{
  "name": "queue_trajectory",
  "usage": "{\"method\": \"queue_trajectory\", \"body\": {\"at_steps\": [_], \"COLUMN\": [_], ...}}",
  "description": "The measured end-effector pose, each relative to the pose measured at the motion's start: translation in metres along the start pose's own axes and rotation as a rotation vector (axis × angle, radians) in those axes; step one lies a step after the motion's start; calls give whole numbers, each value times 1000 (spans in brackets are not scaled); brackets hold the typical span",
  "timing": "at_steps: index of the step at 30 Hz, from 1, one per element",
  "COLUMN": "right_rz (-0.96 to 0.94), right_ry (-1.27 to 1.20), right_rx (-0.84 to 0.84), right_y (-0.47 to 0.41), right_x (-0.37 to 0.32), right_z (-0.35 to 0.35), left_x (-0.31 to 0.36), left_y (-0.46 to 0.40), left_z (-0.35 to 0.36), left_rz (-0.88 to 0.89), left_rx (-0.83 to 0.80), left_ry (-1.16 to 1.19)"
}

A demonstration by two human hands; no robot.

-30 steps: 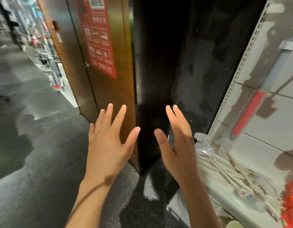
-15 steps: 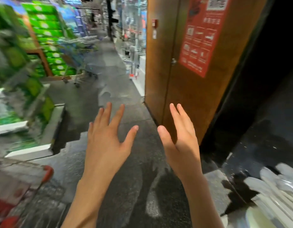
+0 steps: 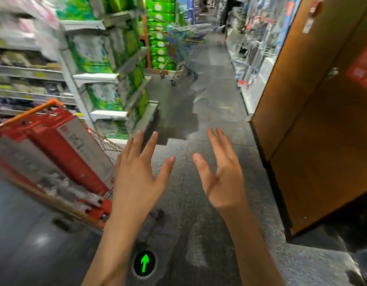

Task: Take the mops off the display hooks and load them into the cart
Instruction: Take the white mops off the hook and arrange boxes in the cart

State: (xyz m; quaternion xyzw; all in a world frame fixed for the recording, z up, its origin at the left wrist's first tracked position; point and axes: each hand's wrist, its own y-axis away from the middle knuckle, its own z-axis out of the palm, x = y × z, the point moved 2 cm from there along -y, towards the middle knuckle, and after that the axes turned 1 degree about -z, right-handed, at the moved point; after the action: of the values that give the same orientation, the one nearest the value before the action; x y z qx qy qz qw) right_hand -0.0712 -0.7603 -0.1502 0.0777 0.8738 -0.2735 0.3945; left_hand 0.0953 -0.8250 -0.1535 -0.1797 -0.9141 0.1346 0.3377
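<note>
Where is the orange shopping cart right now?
In the head view, the orange cart is on the left, right beside the open left hand. It stands in front of the shelves of green packs and holds red-and-grey boxes.

A supermarket aisle: stocked shelves (image 3: 108, 65) at ten o'clock, a shopping trolley (image 3: 182, 50) at twelve, an orange cart (image 3: 61, 162) at nine.

both bare forearms reach forward; left hand (image 3: 137, 176) and right hand (image 3: 221, 178) are held up with fingers spread, holding nothing.
</note>
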Motion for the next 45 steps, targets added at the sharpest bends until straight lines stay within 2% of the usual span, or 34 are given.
{"method": "queue_trajectory", "body": {"at_steps": [9,18,23,29,36,41,45], "right_rz": [-45,-163,-215,-233,-119,1,120], "right_ry": [-70,-118,-205,-244,-310,-214,-209], "right_rx": [-231,-397,-521,-708,-798,-863,-889], "right_y": [-40,-131,-155,-161,-167,-173,-169], "right_x": [1,21,37,36,39,55,70], "right_z": [63,106,144,198,279,353,417], "left_x": [-49,-65,-83,-126,-189,-272,-349], "left_y": [-12,-78,-81,-78,-98,-129,-146], "left_z": [1,5,21,20,21,33,54], "left_rz": [-188,-385,-498,-684,-736,-698,-731], "left_rx": [47,193,224,183,111,-21,-137], "left_ry": [-78,-132,-199,-225,-185,-172,-114]}}
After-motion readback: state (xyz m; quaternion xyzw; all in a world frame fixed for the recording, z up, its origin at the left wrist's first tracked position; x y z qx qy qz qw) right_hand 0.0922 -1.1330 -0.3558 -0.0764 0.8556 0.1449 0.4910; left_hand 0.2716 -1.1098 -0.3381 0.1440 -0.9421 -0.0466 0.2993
